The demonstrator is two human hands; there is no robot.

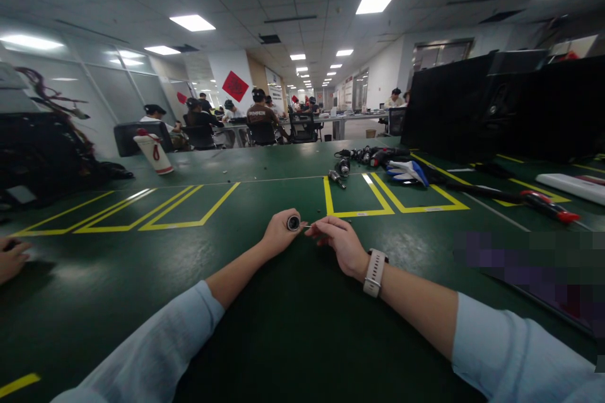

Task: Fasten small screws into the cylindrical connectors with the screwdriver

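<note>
My left hand (278,234) is closed around a small dark cylindrical part (293,222) with a round open end facing me. My right hand (336,241), with a watch on its wrist, pinches a thin metal pin or tool (306,226) whose tip points at the cylinder. Both hands rest just above the dark green table (265,327), near its middle, fingertips almost touching.
Yellow tape outlines (189,208) mark the table. Several similar dark parts and tools (363,156), blue-white gloves (409,172) and a red-handled tool (548,204) lie far right. A white and red bottle (155,152) stands far left. Another person's hand (12,258) is at the left edge. Seated people work behind.
</note>
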